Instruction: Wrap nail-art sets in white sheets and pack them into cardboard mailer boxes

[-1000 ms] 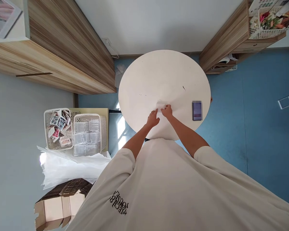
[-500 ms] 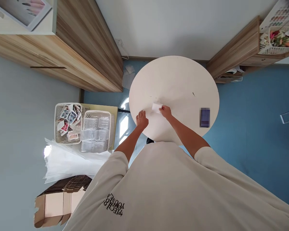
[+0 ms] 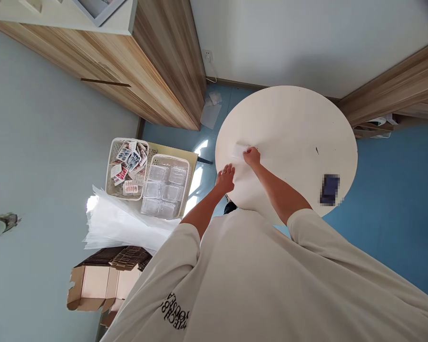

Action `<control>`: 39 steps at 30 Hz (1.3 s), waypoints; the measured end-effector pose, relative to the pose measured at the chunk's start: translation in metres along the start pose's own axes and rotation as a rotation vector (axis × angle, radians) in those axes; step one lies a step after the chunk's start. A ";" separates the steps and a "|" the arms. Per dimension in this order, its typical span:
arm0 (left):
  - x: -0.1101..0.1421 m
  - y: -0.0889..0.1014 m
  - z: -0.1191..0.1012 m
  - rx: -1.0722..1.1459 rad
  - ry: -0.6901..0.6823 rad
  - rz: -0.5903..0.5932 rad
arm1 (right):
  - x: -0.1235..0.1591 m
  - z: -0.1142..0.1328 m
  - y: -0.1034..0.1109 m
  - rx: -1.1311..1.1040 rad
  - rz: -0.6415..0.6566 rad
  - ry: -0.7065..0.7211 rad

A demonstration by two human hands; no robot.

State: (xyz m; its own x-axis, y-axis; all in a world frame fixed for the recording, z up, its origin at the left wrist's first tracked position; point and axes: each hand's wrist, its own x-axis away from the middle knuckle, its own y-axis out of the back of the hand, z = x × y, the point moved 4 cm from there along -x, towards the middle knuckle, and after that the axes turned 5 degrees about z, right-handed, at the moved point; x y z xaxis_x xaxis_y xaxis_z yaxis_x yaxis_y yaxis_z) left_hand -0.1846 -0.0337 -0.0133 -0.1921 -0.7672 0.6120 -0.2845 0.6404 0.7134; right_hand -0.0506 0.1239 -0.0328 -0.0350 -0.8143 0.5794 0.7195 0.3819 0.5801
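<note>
On the white round table (image 3: 292, 114) lies a thin white wipe or folded tissue (image 3: 238, 151), pale against the tabletop; I cannot tell which it is. My right hand (image 3: 252, 156) is closed on its right edge and presses it to the surface. My left hand (image 3: 226, 178) rests near the table's left front edge, fingers stretched out and a ring on one of them. It holds nothing and is apart from the white piece. Small dark marks (image 3: 317, 150) show on the tabletop.
A blurred dark phone-like object (image 3: 330, 189) lies at the table's right. To the left stand a basket of small packets (image 3: 130, 164), a basket of clear plastic boxes (image 3: 165, 187), white sheets (image 3: 117, 221) and an open cardboard box (image 3: 92, 285). A wooden cabinet (image 3: 167, 61) rises behind.
My right hand has slid the white piece leftward and a little away from me across the table. My left hand has flattened out. The whole view has shifted.
</note>
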 end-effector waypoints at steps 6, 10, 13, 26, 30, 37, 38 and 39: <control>-0.001 0.002 0.002 -0.036 -0.006 0.026 | 0.005 0.001 0.005 0.071 -0.044 0.025; -0.001 0.003 0.001 -0.030 -0.016 0.016 | 0.016 0.004 0.010 0.134 -0.003 0.183; 0.000 0.003 -0.001 -0.014 -0.001 0.004 | 0.029 -0.003 0.018 0.141 0.031 0.244; 0.054 -0.039 -0.055 0.050 0.083 0.057 | 0.105 -0.081 0.065 0.090 0.203 0.300; 0.086 -0.064 -0.081 0.095 0.098 0.115 | 0.130 -0.111 0.072 0.117 0.246 0.343; 0.147 -0.077 -0.108 0.180 0.143 -0.054 | 0.169 -0.130 0.064 0.164 0.337 0.420; 0.157 -0.074 -0.108 0.196 0.155 -0.096 | 0.174 -0.127 0.061 0.172 0.355 0.439; 0.167 -0.071 -0.105 0.213 0.169 -0.128 | 0.179 -0.121 0.057 0.179 0.370 0.461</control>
State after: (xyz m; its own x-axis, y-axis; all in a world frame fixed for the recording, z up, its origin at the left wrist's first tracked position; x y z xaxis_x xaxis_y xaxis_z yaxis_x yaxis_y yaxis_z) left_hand -0.0973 -0.2031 0.0738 0.0116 -0.8125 0.5829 -0.4907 0.5033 0.7113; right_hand 0.0679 -0.0525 0.0347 0.5269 -0.7033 0.4773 0.4972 0.7105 0.4980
